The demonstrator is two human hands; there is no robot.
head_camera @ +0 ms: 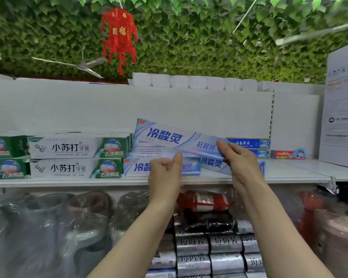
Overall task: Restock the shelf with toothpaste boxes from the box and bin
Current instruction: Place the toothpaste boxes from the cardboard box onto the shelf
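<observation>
You hold a long pale-blue and white toothpaste box with large blue Chinese lettering (pixel 179 137) tilted above the white metal shelf (pixel 289 173), its left end raised against the white back panel (pixel 109 109) and its right end lower. Your right hand (pixel 239 159) grips that lower right end, thumb on the printed front and fingers curled behind it. Your left hand (pixel 165 169) sits just under the box's lower edge, thumb tip touching the edge, the other fingers loosely curled; whether they hold anything you cannot tell from this view.

Directly beneath the tilted box lies a stack of matching pale-blue toothpaste boxes (pixel 137 167), flat on the shelf, the lowest one facing forward. Another matching box (pixel 211 163) lies behind your right hand, partly hidden.

To the left stand two stacked rows of white and green toothpaste boxes with black lettering (pixel 76 157), touching the blue stack. To the right of your right hand sit two stacked blue boxes with yellow-white print (pixel 249 143), and beyond them a small red and light-blue Colgate box (pixel 287 154). A tall white cardboard carton (pixel 340 109) stands at the shelf's far right.

Below the shelf lie plastic-wrapped dark goods (pixel 48 227), a red-capped wrapped item (pixel 205 201) and silver rolls with black lettering (pixel 209 255). Above, green artificial leaves (pixel 189 37) cover the ceiling, with a red hanging lantern (pixel 119 37) and a ceiling fan (pixel 82 66).
</observation>
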